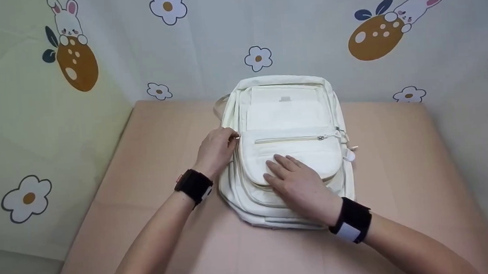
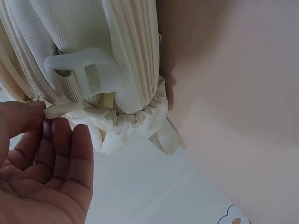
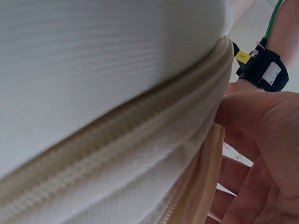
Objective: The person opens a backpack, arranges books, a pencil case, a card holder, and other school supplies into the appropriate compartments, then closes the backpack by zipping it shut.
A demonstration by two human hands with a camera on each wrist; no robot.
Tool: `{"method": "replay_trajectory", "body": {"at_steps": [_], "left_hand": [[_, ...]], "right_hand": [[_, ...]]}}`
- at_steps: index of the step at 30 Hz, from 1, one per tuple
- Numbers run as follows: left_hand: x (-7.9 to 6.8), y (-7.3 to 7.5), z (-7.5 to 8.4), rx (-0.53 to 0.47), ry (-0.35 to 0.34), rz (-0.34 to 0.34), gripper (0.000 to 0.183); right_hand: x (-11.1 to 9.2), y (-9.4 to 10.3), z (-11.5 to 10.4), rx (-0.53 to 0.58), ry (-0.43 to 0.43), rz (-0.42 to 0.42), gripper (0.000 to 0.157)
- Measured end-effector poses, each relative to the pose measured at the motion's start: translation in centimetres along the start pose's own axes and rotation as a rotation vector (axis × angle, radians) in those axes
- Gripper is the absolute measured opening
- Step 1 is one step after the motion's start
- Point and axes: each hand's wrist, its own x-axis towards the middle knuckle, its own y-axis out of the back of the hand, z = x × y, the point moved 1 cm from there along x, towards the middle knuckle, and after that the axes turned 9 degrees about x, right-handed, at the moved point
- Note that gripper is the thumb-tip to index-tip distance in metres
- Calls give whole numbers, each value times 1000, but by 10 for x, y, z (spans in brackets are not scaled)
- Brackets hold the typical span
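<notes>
A cream-white backpack [image 1: 287,112] lies front side up, its rounded front pocket [image 1: 293,161] crossed by a short zipper. At its left side my left hand [image 1: 218,147] pinches a small cream pull tab [image 2: 60,110] between thumb and forefinger, beside a zipper seam. Close to that tab are a white plastic buckle [image 2: 86,70] and a gathered side pocket [image 2: 135,126]. My right hand [image 1: 296,185] rests on the lower part of the front pocket with its fingers extended; in the right wrist view its thumb is beside the pocket's zipper edge [image 3: 117,130].
Beneath the backpack is a pink-beige table [image 1: 402,186]. A pale curtain [image 1: 215,36] printed with rabbits and flowers hangs behind and at the sides. A zipper pull [image 1: 321,138] sits at the right end of the pocket zipper, and a round white tag [image 1: 349,155] hangs at the right side.
</notes>
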Motion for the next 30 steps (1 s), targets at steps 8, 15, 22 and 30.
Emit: {"method": "replay_trajectory", "body": {"at_steps": [8, 15, 22, 30], "left_hand": [[-2, 2, 1, 25, -5, 10, 11], [-14, 7, 7, 94, -51, 45, 11], [-37, 8, 14, 144, -146, 80, 7], [-41, 3, 14, 118, -125, 74, 4]], "right_hand": [[-2, -2, 2, -8, 19, 46, 28], [-2, -6, 3, -7, 36, 67, 28], [-3, -6, 4, -40, 46, 76, 27], [-3, -4, 2, -32, 36, 67, 29]]}}
